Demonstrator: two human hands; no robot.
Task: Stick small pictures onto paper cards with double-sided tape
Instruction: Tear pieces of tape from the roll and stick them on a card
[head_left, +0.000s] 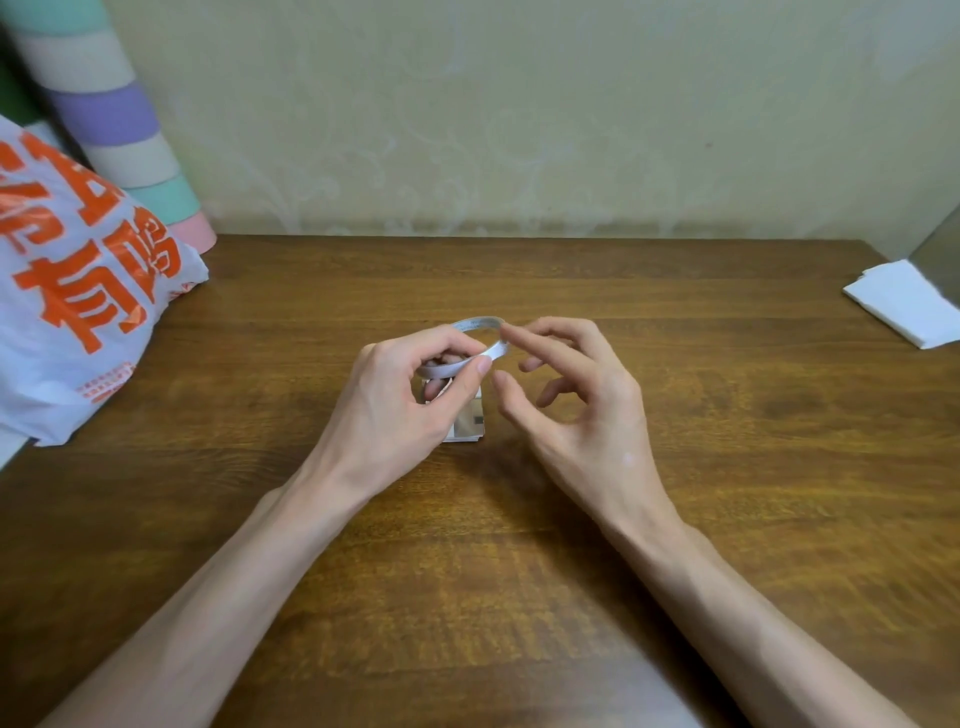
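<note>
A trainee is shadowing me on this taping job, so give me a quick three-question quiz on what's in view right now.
1. True or false: the left hand grips the tape ring.
2. Where does the white paper stack lie? A) at the table's far right edge B) under the plastic bag C) in the right hand
3. Fill in: the small picture stack lies on the table, partly hidden by the ____ hand.
Key: 1 true; 2 A; 3 left.

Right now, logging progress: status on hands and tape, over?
Left hand grips thin white tape ring. Right hand open, forefinger touching ring's rim. Small picture stack on wooden table beneath hands. White paper cards far right, apart.
</note>
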